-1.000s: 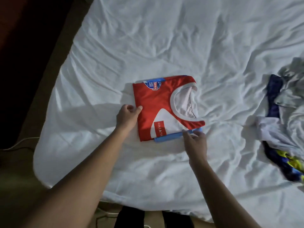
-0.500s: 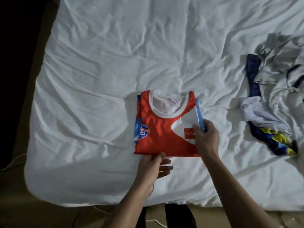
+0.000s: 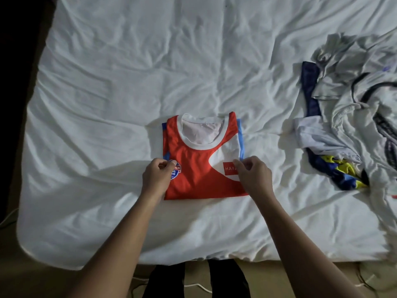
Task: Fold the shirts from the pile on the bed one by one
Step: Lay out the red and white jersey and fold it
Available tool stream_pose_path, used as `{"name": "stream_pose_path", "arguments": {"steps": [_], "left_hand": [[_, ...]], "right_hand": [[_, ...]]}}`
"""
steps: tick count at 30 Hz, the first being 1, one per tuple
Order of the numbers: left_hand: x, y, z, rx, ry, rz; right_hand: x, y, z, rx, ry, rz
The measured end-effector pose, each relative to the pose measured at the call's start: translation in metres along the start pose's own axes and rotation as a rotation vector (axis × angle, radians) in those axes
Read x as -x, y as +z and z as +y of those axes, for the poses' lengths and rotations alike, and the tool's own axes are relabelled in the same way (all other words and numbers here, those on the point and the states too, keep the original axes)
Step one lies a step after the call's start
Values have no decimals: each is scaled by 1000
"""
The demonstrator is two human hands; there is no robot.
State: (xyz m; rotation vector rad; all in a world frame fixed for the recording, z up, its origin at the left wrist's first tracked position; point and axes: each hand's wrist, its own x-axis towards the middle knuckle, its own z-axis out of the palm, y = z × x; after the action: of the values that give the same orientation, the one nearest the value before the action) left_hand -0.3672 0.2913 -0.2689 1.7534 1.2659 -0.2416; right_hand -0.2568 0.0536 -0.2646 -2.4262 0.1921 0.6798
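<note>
Pointing collar away, lengthwise: folded red shirt [image 3: 193, 171]

My two forearms are bare along all the length that shows, from the near edge up to the wrists. My left hand [image 3: 158, 179] and my right hand [image 3: 253, 177] are bare as well, with the knuckles and the short fingers plain to see. Between my arms, at the near edge, my legs show in black trousers [image 3: 227, 282], as two plain dark shapes side by side. In this dim light I cannot make out any seam, pocket or pattern on the cloth.
</note>
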Motion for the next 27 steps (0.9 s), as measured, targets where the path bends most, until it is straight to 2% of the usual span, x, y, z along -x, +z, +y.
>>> {"name": "stream_pose_path", "arguments": {"steps": [3,6,8,14,16,19,25,27], "left_hand": [[-3,-6,-1,75,27,-35],[1,-12,-5,291,45,49],[3,-9,-13,361,2,52],[-13,-5,-7,583,-236,-213],[-19,-6,4,576,-253,-234],[-21,-3,12,504,-204,-188],[-21,-8,0,450,-89,-3],[-19,-7,-8,388,-77,12]], "right_hand": [[-2,-9,-5,-4,-34,9],[4,-16,-2,-22,-88,98],[8,-16,0,-29,-81,81],[1,-15,-13,-201,49,-70],[-9,-12,-19,-264,110,-134],[-19,-10,-19,-234,115,-152],[-15,-28,-8,-265,83,43],[-12,-25,-8,-251,79,39]]}}
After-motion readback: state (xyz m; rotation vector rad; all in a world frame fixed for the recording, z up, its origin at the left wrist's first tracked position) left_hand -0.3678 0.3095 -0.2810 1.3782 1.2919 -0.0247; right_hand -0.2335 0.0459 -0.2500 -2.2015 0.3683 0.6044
